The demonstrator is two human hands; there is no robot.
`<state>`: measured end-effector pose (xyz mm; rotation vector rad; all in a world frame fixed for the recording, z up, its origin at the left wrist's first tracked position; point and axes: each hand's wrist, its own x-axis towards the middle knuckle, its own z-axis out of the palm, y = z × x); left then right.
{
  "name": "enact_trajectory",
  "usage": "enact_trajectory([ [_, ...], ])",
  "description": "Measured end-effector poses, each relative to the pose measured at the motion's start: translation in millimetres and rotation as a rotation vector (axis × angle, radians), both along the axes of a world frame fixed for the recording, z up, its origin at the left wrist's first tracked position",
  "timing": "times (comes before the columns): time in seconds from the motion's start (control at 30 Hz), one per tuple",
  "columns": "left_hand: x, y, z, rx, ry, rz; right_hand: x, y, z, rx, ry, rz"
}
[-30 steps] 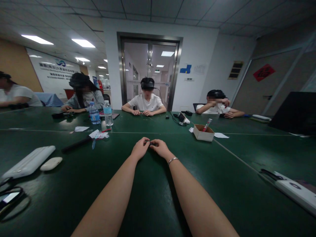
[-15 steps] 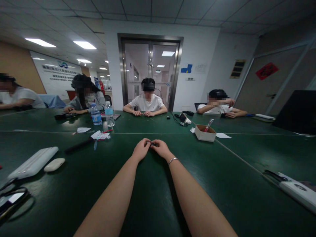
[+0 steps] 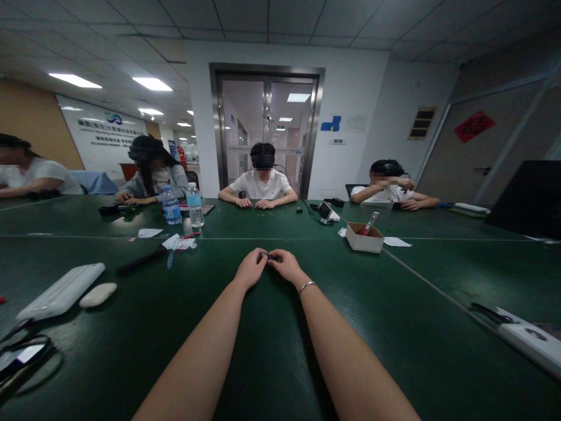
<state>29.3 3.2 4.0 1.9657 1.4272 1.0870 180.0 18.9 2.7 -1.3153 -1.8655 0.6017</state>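
Two hands' fingers [image 3: 263, 257] pinched shut on one small dark piece [image 3: 271, 256] between them.

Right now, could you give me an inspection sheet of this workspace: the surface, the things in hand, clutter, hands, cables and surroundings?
Surface: dark green table, seams across it.
Things in hand: a small dark object, too small to tell what, pinched between both hands.
Clutter: cardboard box, two water bottles, white case, white pebble-shaped item, paper scraps.
Hands: left hand and right hand meet fingertip to fingertip, resting on the table; bracelet on the right wrist.
Cables: a dark loop of cable at the left edge.
Surroundings: four seated people, glass double door.
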Motion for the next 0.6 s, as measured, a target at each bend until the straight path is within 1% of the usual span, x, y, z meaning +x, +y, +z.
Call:
enact_trajectory([
  [0.1,-0.5,1.1,-0.3,0.008,-0.010,-0.022,0.1,-0.1,-0.5,-0.004,-0.003,-0.003],
  [0.27,-0.9,6.4,-5.3,0.054,-0.009,-0.002,0.0,0.6,-1.4,0.023,0.006,-0.007],
  [0.43,-2.0,9.3,-9.3,0.035,-0.016,-0.002,0.8,2.0,-3.0,0.062,-0.030,-0.016],
  [0.6,-1.9,7.6,-6.1,0.005,-0.005,-0.004,2.8,3.2,-5.3,0.068,-0.028,-0.012],
])
